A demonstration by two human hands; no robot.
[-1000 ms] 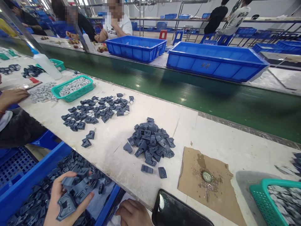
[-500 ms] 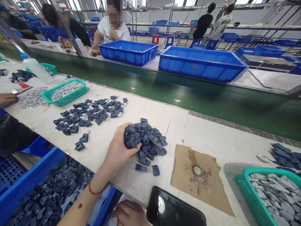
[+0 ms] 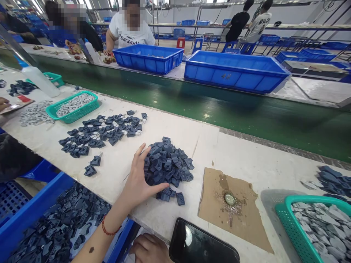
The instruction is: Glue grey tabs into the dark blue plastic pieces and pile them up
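My left hand (image 3: 140, 179) lies against the left side of a heap of dark blue-grey plastic pieces (image 3: 170, 162), fingers and thumb spread, holding nothing. My right hand (image 3: 149, 249) is at the bottom edge, below the table edge and beside a black phone (image 3: 203, 243); its fingers are curled, and what they hold, if anything, is hidden. Left of the heap lie many dark pieces with light grey parts joined to them (image 3: 109, 128). On the right, a brown cardboard sheet (image 3: 246, 230) bears a round metal cap (image 3: 229, 199).
A green basket of light grey pieces (image 3: 290, 219) stands at the right, another (image 3: 72, 116) at the left. A blue bin of dark pieces (image 3: 8, 237) is below the table. Beyond the green belt (image 3: 170, 96) are blue crates (image 3: 233, 76) and seated people.
My left hand has opened and let go of dark pieces onto the heap's left side. The person across has lifted their head and lowered a hand from their face.
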